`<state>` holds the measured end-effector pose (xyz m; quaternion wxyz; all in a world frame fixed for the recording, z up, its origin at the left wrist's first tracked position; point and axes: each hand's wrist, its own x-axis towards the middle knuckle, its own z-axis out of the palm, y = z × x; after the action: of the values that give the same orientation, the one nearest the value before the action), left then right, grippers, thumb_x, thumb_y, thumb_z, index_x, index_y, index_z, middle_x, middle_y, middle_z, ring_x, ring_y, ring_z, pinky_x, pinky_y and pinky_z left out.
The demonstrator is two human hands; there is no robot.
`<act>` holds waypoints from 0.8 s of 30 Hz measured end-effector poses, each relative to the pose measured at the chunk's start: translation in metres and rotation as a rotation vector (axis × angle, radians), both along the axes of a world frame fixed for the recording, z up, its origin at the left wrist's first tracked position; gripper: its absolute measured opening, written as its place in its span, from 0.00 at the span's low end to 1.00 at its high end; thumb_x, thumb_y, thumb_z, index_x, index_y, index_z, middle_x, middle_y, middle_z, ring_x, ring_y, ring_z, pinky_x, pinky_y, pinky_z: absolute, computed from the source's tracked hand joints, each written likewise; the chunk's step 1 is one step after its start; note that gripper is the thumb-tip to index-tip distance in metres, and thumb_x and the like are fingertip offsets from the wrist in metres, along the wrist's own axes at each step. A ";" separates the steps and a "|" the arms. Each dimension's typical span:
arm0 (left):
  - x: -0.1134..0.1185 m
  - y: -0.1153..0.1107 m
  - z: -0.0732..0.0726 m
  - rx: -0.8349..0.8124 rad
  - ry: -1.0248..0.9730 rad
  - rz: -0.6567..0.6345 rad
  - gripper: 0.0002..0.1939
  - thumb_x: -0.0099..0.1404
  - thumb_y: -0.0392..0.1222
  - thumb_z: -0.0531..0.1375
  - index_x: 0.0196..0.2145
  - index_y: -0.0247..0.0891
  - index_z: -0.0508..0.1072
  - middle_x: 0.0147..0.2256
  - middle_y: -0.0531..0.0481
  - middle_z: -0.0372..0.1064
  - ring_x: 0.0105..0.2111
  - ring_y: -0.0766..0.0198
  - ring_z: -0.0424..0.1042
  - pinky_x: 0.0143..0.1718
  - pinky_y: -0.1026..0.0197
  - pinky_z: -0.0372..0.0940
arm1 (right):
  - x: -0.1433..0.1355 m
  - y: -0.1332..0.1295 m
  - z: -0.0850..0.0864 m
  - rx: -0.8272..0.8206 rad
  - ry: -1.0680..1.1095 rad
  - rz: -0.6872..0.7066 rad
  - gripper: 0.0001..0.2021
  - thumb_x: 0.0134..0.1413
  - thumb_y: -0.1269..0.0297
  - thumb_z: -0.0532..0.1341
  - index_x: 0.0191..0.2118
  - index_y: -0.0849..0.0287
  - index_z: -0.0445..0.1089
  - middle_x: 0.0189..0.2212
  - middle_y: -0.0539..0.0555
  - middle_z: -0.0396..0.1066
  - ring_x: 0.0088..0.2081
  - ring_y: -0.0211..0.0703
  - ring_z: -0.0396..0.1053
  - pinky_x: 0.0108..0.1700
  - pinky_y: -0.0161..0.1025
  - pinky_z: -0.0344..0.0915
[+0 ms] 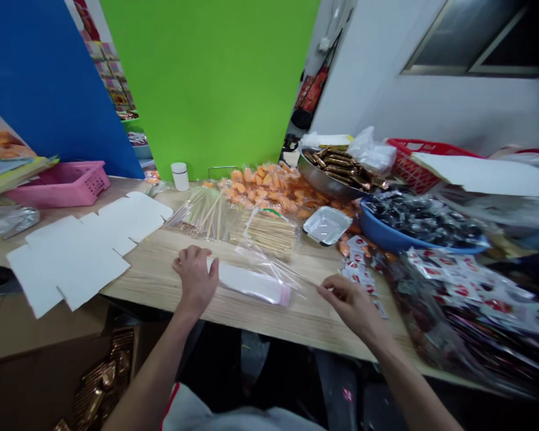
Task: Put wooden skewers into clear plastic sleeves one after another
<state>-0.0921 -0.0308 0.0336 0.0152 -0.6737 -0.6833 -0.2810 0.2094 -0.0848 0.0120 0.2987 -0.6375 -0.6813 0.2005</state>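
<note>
My left hand (195, 278) rests on the table with its fingers apart, at the left end of a stack of long clear plastic sleeves (249, 282) with a pale pink end. Above the table, my right hand (354, 302) has thumb and forefinger pinched on the end of a thin, clear, stick-like strip (291, 272), blurred, which slants up to the left. Whether this is a sleeve, a stick or both, I cannot make out. Just beyond lies a bundle of thin wooden sticks (269, 233). Left of it are wrapped pale sticks (202, 212).
Orange wrapped pieces (265, 185) lie along the back. White cut cards (81, 251) and a pink basket (78, 182) are at left. A foil tray (327, 225), a metal bowl (327, 179), a blue basin (386, 236) and red-white sachets (471, 287) crowd the right.
</note>
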 end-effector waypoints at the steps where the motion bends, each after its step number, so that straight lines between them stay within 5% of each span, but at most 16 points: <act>1: 0.006 -0.006 0.011 0.115 0.006 -0.047 0.11 0.60 0.41 0.55 0.38 0.34 0.71 0.41 0.40 0.65 0.45 0.49 0.59 0.46 0.47 0.53 | -0.004 -0.002 0.004 0.003 -0.020 0.026 0.14 0.55 0.56 0.54 0.24 0.58 0.67 0.26 0.53 0.67 0.24 0.39 0.63 0.26 0.36 0.58; 4: 0.029 -0.021 0.042 0.227 0.077 -0.440 0.13 0.63 0.42 0.53 0.41 0.32 0.69 0.44 0.39 0.64 0.48 0.51 0.58 0.49 0.50 0.53 | -0.026 -0.006 0.016 0.025 -0.112 0.110 0.13 0.56 0.59 0.54 0.25 0.58 0.68 0.28 0.53 0.68 0.25 0.38 0.64 0.28 0.36 0.59; 8: 0.050 -0.026 0.046 -0.152 0.244 -0.914 0.11 0.64 0.44 0.53 0.33 0.35 0.71 0.34 0.44 0.69 0.39 0.57 0.65 0.41 0.57 0.57 | -0.055 -0.012 0.027 0.099 -0.200 0.241 0.10 0.58 0.64 0.53 0.29 0.58 0.69 0.30 0.53 0.68 0.28 0.39 0.67 0.31 0.35 0.59; 13: 0.047 -0.025 0.019 -0.502 0.093 -0.934 0.17 0.66 0.40 0.49 0.25 0.35 0.71 0.21 0.50 0.66 0.22 0.66 0.62 0.26 0.66 0.51 | -0.053 -0.015 0.035 0.091 -0.148 0.264 0.09 0.57 0.62 0.55 0.32 0.58 0.70 0.31 0.53 0.68 0.28 0.38 0.68 0.31 0.34 0.61; 19: 0.043 -0.031 0.008 -0.578 -0.188 -0.920 0.17 0.65 0.38 0.49 0.20 0.34 0.67 0.18 0.54 0.60 0.21 0.69 0.56 0.24 0.67 0.48 | -0.045 -0.008 0.035 0.047 0.248 0.020 0.18 0.62 0.55 0.46 0.49 0.57 0.64 0.44 0.58 0.70 0.48 0.45 0.66 0.50 0.45 0.62; 24: 0.056 -0.038 0.007 -0.602 -0.388 -0.940 0.14 0.64 0.39 0.49 0.24 0.34 0.69 0.23 0.52 0.66 0.24 0.68 0.61 0.27 0.67 0.52 | -0.080 -0.014 0.029 -0.050 0.266 0.271 0.21 0.60 0.56 0.49 0.56 0.56 0.58 0.55 0.59 0.61 0.57 0.47 0.57 0.59 0.51 0.52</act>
<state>-0.0360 -0.0688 0.0407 -0.4283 -0.8150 -0.3515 -0.1694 0.1297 -0.0989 0.0415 0.3405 -0.5150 -0.7103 0.3381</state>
